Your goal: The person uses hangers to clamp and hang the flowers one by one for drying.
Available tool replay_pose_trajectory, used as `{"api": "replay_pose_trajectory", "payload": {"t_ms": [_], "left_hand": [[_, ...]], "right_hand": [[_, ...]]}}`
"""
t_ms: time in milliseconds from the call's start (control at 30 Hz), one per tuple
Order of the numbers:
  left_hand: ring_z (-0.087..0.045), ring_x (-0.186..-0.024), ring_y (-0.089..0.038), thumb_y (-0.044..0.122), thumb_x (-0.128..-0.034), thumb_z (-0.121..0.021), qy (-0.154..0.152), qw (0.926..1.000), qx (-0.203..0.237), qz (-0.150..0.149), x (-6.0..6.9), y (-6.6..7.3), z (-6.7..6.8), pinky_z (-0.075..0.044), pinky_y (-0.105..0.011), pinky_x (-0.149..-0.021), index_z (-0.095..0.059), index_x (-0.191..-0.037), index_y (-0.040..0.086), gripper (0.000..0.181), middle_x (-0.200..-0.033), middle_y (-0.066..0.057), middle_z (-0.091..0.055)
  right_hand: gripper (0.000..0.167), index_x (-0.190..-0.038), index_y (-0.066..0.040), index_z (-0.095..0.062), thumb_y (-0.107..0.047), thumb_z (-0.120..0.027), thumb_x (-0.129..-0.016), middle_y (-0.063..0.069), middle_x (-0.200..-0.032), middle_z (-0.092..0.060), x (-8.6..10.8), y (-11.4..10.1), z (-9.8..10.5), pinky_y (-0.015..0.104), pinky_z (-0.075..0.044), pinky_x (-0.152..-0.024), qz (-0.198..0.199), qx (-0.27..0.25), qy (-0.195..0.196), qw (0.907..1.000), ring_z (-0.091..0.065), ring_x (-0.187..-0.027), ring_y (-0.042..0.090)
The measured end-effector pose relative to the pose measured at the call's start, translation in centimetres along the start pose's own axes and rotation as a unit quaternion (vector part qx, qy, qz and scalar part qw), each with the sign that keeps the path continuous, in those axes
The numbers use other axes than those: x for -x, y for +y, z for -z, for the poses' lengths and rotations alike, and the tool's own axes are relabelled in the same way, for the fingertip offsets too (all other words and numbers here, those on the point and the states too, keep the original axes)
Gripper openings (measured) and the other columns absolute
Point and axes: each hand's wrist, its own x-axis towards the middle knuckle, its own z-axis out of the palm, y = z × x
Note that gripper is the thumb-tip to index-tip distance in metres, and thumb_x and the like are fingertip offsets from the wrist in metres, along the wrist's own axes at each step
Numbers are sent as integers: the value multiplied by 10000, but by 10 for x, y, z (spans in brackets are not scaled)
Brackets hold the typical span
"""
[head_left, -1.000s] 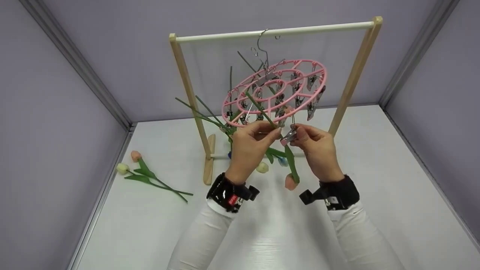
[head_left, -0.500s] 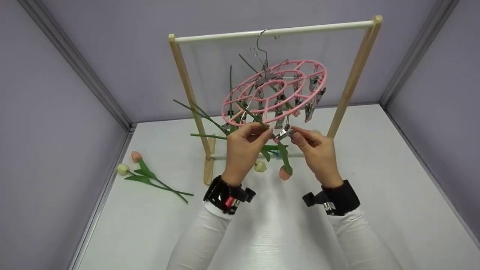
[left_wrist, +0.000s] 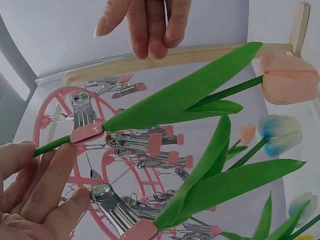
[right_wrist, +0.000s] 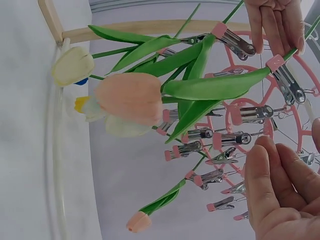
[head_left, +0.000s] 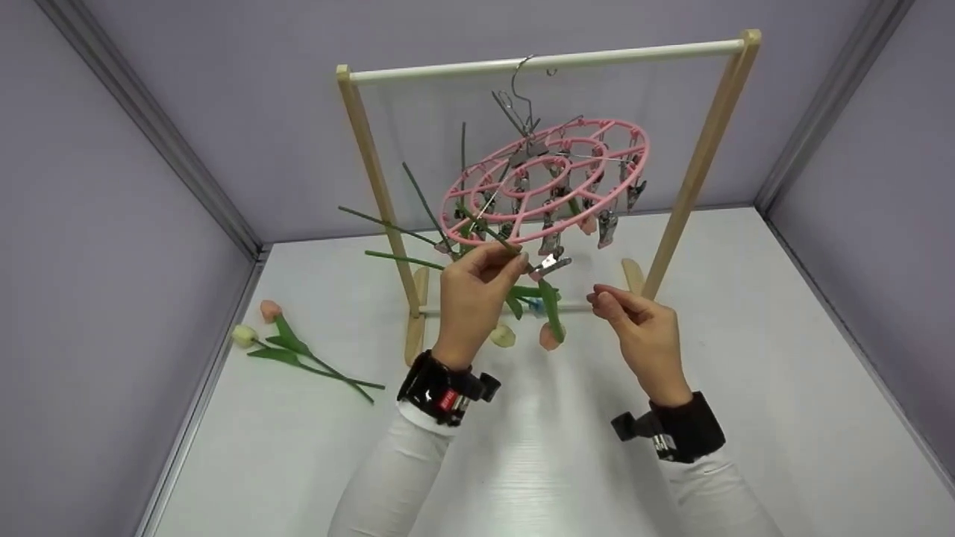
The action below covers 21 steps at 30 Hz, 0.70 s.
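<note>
My left hand (head_left: 477, 302) pinches the green stem of a pink tulip (head_left: 551, 337), whose flower hangs downward. A metal clip (left_wrist: 84, 117) with pink tips grips that stem just beside my fingertips, below the leaf. This clip hangs from the rim of a round pink clip hanger (head_left: 604, 121), which tilts toward the left. To the right of the clip and apart from it, my right hand (head_left: 645, 335) is in the air with loosely bent fingers and nothing in them. Other tulips hang head down from the hanger's clips, among them a cream one (head_left: 503, 335) and a blue-white one (left_wrist: 279, 135).
A wooden stand with a white bar (head_left: 634, 57) bears the hanger by its metal hook (head_left: 516, 82). Two loose tulips, one pink (head_left: 271, 311) and one cream (head_left: 245, 336), lie crossed on the white table (head_left: 246, 462) at left. Several clips hang without flowers at the hanger's right.
My right hand has let go of the clip and drawn away down and to the right. My left hand, still pinching the stem, has shifted left with the tulip and clip.
</note>
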Motion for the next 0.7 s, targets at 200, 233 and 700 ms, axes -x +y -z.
{"api": "replay_pose_trajectory", "payload": {"t_ms": [200,233,700], "left_hand": [[-708,-833,-148,142,-914,-734,76,9998,-171,98,1,0,5,-575,-314,-760,-722,-1052,21,183,-941,-62,-726],[-708,-836,-147,143,-915,-733,95,9997,-189,111,1,0,5,-574,-312,-762,-722,-1059,22,188,-945,-62,-727],[-719,-897,-180,95,-899,-742,236,9993,78,269,6,-6,11,-575,-322,-792,-703,-1107,-13,238,-997,-103,-723]], "right_hand": [[262,-1093,76,-716,-143,-683,-952,236,-1020,-708,9,7,11,352,-552,-842,-193,-133,112,9997,-709,-939,258],[264,-1094,75,-715,-145,-681,-953,241,-1021,-706,10,8,13,352,-552,-842,-216,-138,129,9996,-709,-938,261],[306,-1105,93,-704,-167,-691,-946,243,-1053,-698,26,21,32,353,-548,-847,-626,-96,123,9979,-702,-974,276]]}}
